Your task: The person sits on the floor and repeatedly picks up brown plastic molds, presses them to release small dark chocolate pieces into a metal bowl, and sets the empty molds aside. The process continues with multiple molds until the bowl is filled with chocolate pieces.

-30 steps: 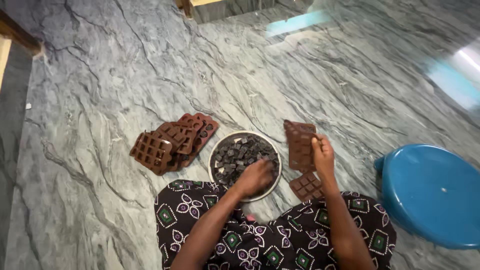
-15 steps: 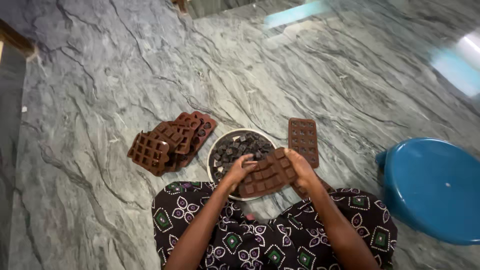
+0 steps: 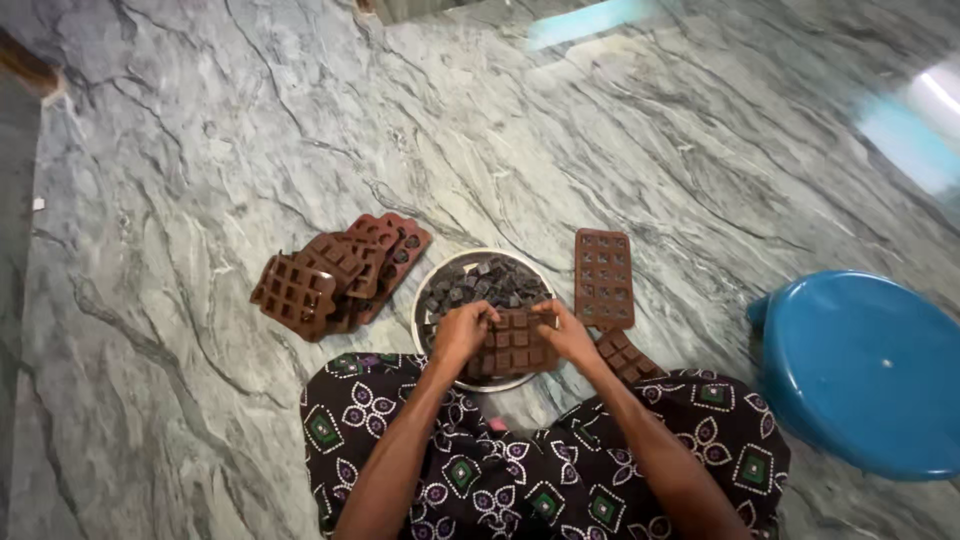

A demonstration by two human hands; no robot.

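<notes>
Left hand (image 3: 462,334) and right hand (image 3: 567,332) both grasping a brown silicone grid mould (image 3: 511,345) by its ends, above a round metal plate of dark chocolate cubes (image 3: 428,305) — emptied brown moulds stacked (image 3: 335,275) left of the plate, another flat mould (image 3: 603,279) right, blue plastic stool (image 3: 865,370) farther right.

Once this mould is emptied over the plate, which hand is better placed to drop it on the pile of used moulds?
Left, probably. The left hand grips the mould on the side nearer the pile of moulds, which lies left of the plate. The right hand would have to cross over.
</notes>
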